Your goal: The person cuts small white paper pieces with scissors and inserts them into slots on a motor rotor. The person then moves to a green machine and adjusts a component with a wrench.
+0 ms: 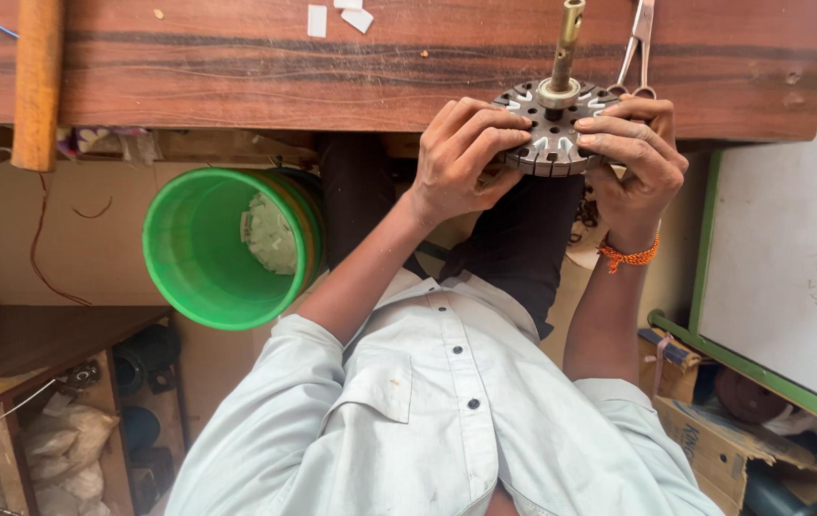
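A round grey slotted motor core [553, 143] with an upright brass-coloured shaft [566, 43] rests at the near edge of a dark wooden table [332, 76]. My left hand [466, 158] grips its left rim, fingers curled over the top face. My right hand [633, 158], with an orange thread band at the wrist, holds the right rim with its fingers laid across the slots. Both forearms reach up from my pale buttoned shirt [446, 411].
Metal scissors [639, 48] lie just behind the core. A wooden handle [36, 81] crosses the table's left end, and white paper bits [318, 19] lie further back. Below stand a green bucket [222, 248], a cluttered shelf [55, 420], a cardboard box [714, 440] and a green-framed white board [790, 258].
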